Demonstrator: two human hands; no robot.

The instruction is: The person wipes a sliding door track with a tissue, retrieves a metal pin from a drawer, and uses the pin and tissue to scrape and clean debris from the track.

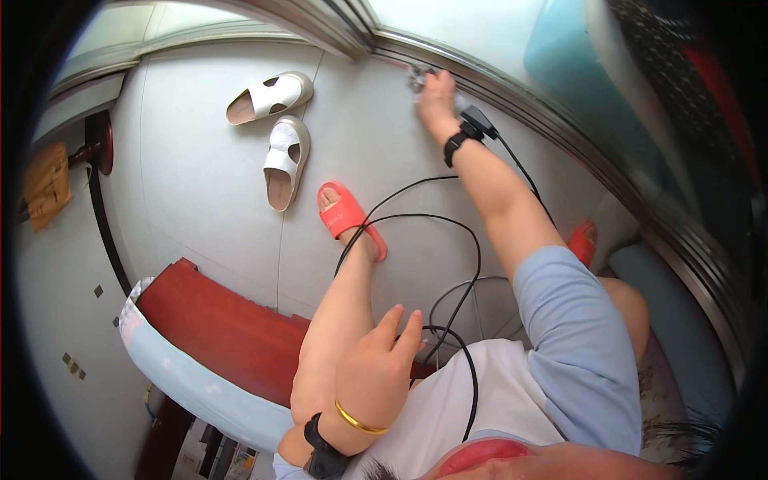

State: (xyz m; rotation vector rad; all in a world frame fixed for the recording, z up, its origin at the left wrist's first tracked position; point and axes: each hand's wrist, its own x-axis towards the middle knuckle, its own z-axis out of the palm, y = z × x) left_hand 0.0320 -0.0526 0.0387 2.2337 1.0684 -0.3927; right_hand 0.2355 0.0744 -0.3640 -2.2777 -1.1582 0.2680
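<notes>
My right hand [436,100] reaches down to the floor beside the sliding door's metal track [496,100]. Its fingers are closed on a crumpled grey-white wad [417,77], blurred and partly hidden, perhaps cloth or tissue. A black strap with a small dark device [478,122] sits at that wrist, and a black cable [524,172] runs from it. Nearer to me, my left hand [374,368] hangs in front of my body, fingers stretched out and holding nothing. It wears a gold bangle [358,419] and a black wrist strap [324,452].
White slip-on shoes [286,160] lie on the pale tiled floor [192,160]. Coral slippers [342,212] are on my feet. Loops of black cable cross near my legs. A dark red wooden edge [216,328] with light blue bedding [200,400] is at left.
</notes>
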